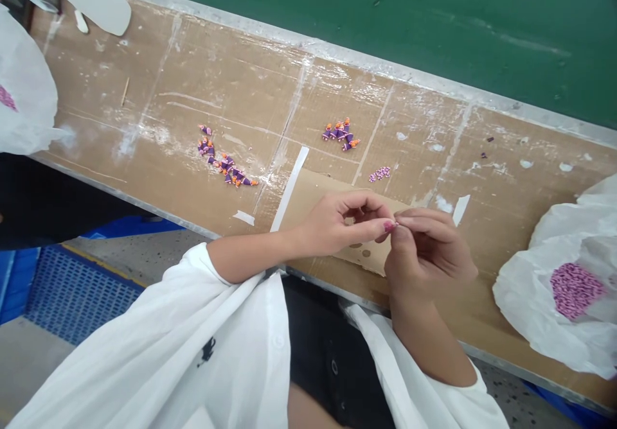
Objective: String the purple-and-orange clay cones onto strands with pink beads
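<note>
My left hand (349, 225) and my right hand (429, 246) meet over a piece of cardboard (308, 191) taped to the bench. Both are closed, thumb and fingertips pinched together at one spot. Whatever lies between them is tiny and mostly hidden; only a pale speck shows. Just beyond my fingers is a small heap of pink-and-white bits (380, 174). Farther off lies a cluster of little purple figures with orange tops (341, 132). More such figures (226, 164) form a loose row to the left.
On the right, a crumpled white bag (530, 288) holds many pink bits (576, 289). Another white bag (29, 88) stands at the left edge. A thin stick (125, 91) and dark scraps (484, 155) lie on the brown bench top (216, 88). Beyond its pale edge is a green surface (434, 31).
</note>
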`<state>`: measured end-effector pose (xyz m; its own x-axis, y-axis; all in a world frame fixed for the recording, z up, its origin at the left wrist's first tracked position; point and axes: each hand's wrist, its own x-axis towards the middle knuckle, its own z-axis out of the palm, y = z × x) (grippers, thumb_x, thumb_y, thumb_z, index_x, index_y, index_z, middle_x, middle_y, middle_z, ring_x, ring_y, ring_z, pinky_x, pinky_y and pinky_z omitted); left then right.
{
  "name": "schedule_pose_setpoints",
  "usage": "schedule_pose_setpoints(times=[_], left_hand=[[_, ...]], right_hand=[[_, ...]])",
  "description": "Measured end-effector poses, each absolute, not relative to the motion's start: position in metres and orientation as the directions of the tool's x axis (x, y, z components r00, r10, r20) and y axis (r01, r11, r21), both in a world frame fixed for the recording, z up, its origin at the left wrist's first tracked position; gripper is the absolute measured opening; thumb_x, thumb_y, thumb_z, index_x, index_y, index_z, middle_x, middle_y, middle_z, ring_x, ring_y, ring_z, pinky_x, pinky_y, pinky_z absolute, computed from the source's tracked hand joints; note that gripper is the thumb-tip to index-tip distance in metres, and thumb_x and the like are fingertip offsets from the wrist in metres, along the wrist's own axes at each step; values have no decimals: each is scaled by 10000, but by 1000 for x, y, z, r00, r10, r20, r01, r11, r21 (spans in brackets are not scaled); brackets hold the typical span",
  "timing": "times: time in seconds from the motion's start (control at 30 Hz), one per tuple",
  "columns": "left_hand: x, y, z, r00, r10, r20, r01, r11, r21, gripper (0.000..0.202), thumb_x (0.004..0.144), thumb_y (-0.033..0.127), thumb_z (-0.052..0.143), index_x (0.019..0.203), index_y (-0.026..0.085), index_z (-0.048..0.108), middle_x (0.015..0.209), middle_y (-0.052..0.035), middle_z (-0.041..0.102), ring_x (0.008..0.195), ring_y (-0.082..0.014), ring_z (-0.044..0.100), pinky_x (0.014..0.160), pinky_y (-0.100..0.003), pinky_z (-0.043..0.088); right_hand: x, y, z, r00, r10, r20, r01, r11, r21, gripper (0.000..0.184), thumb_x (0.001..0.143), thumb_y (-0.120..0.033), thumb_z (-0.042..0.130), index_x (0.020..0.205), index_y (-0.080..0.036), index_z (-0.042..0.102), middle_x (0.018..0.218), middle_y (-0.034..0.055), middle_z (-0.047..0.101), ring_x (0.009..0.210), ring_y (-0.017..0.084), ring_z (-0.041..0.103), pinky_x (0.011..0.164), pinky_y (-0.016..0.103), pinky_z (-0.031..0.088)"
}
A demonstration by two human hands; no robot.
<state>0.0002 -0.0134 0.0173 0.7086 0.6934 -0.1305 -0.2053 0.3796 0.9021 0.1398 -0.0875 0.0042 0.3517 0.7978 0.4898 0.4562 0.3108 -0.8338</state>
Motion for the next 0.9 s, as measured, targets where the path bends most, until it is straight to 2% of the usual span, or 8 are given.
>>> schedule_pose_setpoints(times=[0.13, 0.23, 0.4, 0.57, 0.67, 0.73, 0.8, 0.9], left_hand=[[-1, -7, 18, 728, 685, -43, -166, 236, 958, 375, 868, 516, 738, 810, 160, 637, 747, -5, 642, 656, -79, 542, 662, -249, 455], [-6, 2, 20, 771, 637, -17, -93, 140, 986, 309, 872, 460, 717, 792, 170, 644, 751, -11, 657, 693, -99, 545, 698, -263, 455], [-16, 16, 21, 866, 496, -63, 15, 99, 995, 253, 910, 412, 667, 814, 178, 659, 776, -22, 665, 712, -113, 556, 701, -269, 456], [-18, 19, 20, 916, 392, -87, 36, 134, 990, 244, 923, 410, 674, 856, 175, 680, 837, -39, 701, 765, -129, 615, 748, -270, 504], [-31, 19, 27, 905, 403, -135, 135, 28, 990, 208, 958, 387, 656, 965, 190, 724, 921, -45, 733, 825, -139, 659, 763, -256, 527], [-50, 20, 35, 796, 565, -218, 377, -181, 908, 198, 966, 359, 661, 1087, 221, 736, 1017, -43, 743, 888, -152, 677, 824, -267, 542], [-73, 21, 40, 579, 774, -256, 695, -304, 652, 209, 946, 265, 686, 1147, 238, 734, 1083, -57, 729, 994, -202, 678, 929, -329, 541], [-111, 26, 39, 396, 880, -262, 855, -251, 453, 216, 895, 65, 650, 1075, 136, 746, 1102, -159, 698, 1103, -336, 653, 960, -478, 525]], right_hand=[[141, -85, 7, 329, 809, 486, 424, 333, -842, 127, 880, -142, 705, 910, -263, 684, 771, -14, 655, 704, 170, 643, 620, 336, 525], [151, -80, 8, 229, 826, 516, 440, 384, -811, 144, 860, -130, 706, 895, -265, 667, 741, -21, 645, 670, 171, 640, 594, 334, 511], [167, -74, 15, -29, 893, 450, 369, 428, -825, 223, 829, -63, 708, 916, -266, 683, 747, -10, 678, 650, 171, 655, 555, 322, 508], [169, -72, 19, -89, 909, 406, 289, 414, -863, 231, 804, -48, 703, 882, -263, 675, 698, -2, 664, 617, 189, 651, 534, 339, 521], [167, -72, 18, -91, 884, 459, 231, 467, -853, 221, 785, -54, 695, 857, -261, 664, 656, -6, 635, 557, 191, 618, 489, 356, 502], [168, -72, 18, -63, 880, 470, 221, 472, -853, 230, 770, -54, 698, 850, -266, 661, 637, -12, 616, 518, 197, 601, 456, 370, 486], [170, -72, 19, -48, 874, 483, 235, 480, -845, 242, 757, -45, 703, 838, -268, 656, 614, -19, 592, 480, 197, 583, 415, 365, 456], [176, -73, 24, -82, 859, 506, 269, 508, -819, 259, 744, -11, 698, 837, -247, 647, 617, -14, 579, 481, 186, 580, 395, 345, 439]])
